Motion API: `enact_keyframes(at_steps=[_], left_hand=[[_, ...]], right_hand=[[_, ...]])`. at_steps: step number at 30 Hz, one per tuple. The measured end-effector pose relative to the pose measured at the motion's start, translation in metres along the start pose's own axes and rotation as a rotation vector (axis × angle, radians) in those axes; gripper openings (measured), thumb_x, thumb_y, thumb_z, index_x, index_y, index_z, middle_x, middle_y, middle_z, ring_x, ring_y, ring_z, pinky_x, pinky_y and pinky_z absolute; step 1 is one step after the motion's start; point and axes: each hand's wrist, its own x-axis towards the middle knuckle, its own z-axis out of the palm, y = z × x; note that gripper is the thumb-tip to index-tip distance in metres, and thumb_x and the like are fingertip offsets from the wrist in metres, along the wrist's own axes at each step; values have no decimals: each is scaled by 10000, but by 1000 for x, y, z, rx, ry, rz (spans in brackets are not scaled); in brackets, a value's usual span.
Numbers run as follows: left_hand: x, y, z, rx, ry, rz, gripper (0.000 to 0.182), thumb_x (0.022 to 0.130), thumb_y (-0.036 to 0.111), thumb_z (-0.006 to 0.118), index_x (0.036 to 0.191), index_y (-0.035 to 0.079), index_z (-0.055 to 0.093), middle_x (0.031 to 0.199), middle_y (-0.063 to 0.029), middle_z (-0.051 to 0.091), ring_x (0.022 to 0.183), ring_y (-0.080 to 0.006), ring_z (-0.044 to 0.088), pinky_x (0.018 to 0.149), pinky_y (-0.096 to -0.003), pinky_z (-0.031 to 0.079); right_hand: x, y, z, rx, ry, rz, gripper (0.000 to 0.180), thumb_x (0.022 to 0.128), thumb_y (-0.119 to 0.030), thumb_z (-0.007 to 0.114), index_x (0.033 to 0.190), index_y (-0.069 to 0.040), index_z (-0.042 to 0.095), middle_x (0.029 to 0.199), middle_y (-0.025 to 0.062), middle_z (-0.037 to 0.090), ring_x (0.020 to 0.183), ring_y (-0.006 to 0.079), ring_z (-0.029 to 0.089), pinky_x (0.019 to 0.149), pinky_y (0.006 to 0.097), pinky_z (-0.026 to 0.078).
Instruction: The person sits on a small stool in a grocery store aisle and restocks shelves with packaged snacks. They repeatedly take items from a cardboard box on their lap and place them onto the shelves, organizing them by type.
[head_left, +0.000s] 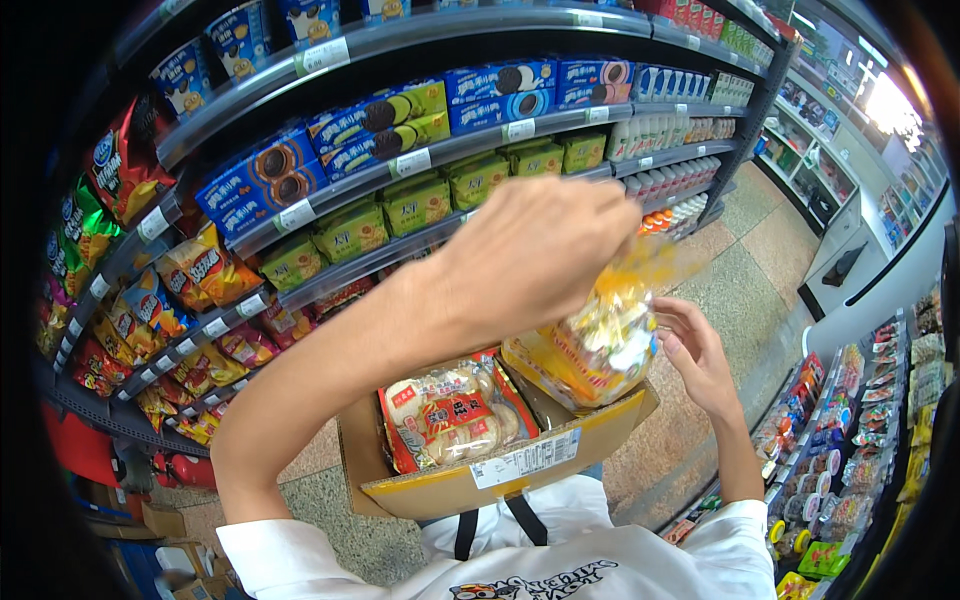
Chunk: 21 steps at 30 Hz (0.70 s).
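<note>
My left hand (555, 232) reaches across from the left, its fingers closed around the gathered top of a clear and yellow plastic snack bag (600, 345). That bag leans in the right part of a cardboard box (607, 446), and its upper end is blurred. On the bag's right side, my right hand (694, 356) has its fingers apart and curved, with the fingertips close to the wrapping; whether they touch it I cannot tell. In the left part of the box lies a red and clear pack of round pale biscuits or crackers (457, 412). A white printed label (525, 457) is stuck on the near wall.
Ahead stands a store shelf (517, 129) with blue biscuit boxes (501, 90), green packs (416, 206) and bottles (660, 135). Chip bags (206, 266) fill the left side. Another rack (817, 465) stands close on the right. A red fire extinguisher (184, 469) is at lower left.
</note>
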Motion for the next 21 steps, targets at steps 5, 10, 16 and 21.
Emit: enact_keyframes(at_steps=[5,10,16,21], left_hand=[[63,1,-45,151,245,49,49,754,9,621,783,-10,655,728,-215,658,748,-410,674,654,-471,536],[106,12,-68,141,211,-30,99,890,75,698,918,-20,703,693,-149,660,586,-207,608,555,-331,461],[127,-17,-66,-61,101,-231,261,916,219,762,1033,-8,709,849,-80,737,780,-142,715,723,-271,589],[133,-65,-56,-434,-4,-332,308,909,302,777,1069,50,702,840,-44,731,777,-90,701,706,-254,589]], right_hand=[[6,-6,19,85,-2,-160,1032,820,-259,849,1554,-6,169,1506,175,402,1423,261,395,1214,421,271],[33,-26,28,126,126,-218,1117,687,-207,948,1529,-24,237,1436,152,493,1342,252,500,1136,411,406],[66,-31,16,196,194,-260,974,628,-125,959,1422,-22,406,1281,113,621,1178,216,623,1032,385,520],[77,-19,-7,239,149,-328,936,633,-73,933,1413,-9,419,1279,111,623,1174,208,626,1029,380,525]])
